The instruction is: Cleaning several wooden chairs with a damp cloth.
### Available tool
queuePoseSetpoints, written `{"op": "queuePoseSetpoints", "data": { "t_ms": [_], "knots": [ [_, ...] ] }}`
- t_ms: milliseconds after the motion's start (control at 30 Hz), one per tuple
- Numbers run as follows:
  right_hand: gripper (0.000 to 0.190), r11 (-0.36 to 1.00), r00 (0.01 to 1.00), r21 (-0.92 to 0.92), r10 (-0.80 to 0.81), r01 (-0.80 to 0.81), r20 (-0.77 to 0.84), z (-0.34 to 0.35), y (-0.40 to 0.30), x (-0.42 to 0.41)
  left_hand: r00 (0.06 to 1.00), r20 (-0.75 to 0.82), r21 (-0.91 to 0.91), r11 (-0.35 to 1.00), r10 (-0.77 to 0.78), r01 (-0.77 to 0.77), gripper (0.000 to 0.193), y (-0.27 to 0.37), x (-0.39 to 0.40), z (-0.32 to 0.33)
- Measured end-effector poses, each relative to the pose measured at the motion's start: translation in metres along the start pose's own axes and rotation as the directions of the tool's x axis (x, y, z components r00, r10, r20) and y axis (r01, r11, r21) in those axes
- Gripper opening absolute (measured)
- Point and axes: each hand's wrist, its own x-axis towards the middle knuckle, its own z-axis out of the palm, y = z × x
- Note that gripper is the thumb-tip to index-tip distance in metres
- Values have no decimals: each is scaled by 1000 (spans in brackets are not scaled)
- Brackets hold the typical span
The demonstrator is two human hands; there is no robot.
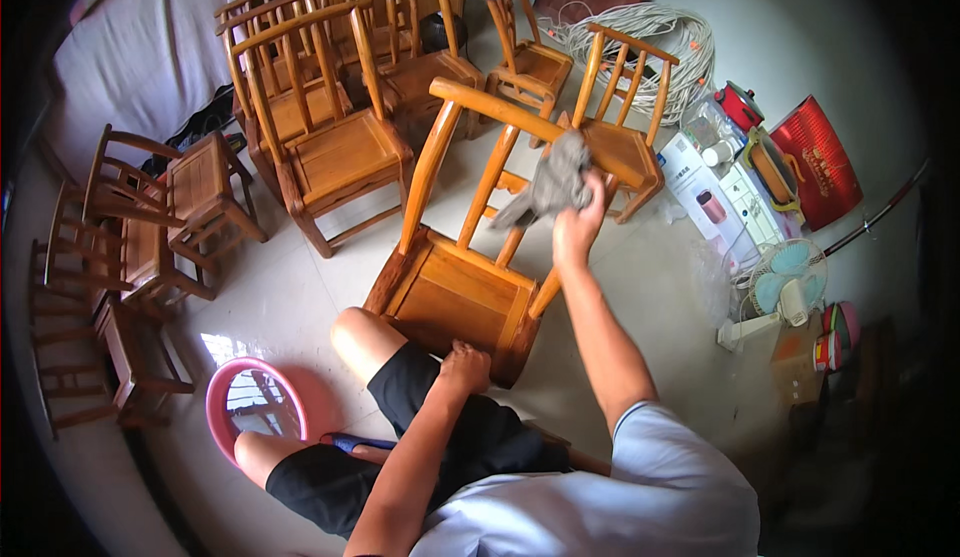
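Observation:
A wooden chair with a slatted back stands right before my knees, its seat towards me. My right hand holds a grey cloth against the chair's top rail, towards its right end. The bunched cloth covers part of the rail, and one end hangs down behind it. At the front edge of the seat is my left hand, its fingers curled over the wood. What its fingertips touch is partly hidden.
A pink basin of water sits on the floor by my left knee. Several similar wooden chairs stand ahead and at left. On the right are a coiled cable, boxes and an electric fan.

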Motion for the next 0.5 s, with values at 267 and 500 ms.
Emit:
{"op": "queuePoseSetpoints", "data": {
  "t_ms": [267, 500],
  "knots": [
    [45, 663, 866, -569, -280, 487, 415, 8, 36, -25, 992, -119, -16, 999, 31, -34, 25, 3, 0, 1],
    [35, 726, 674, -533, 131, 434, 727, -53, 107, -137, 996, -6, 2, 996, 86, -86, 23, 13, -34, -20]
  ]
}}
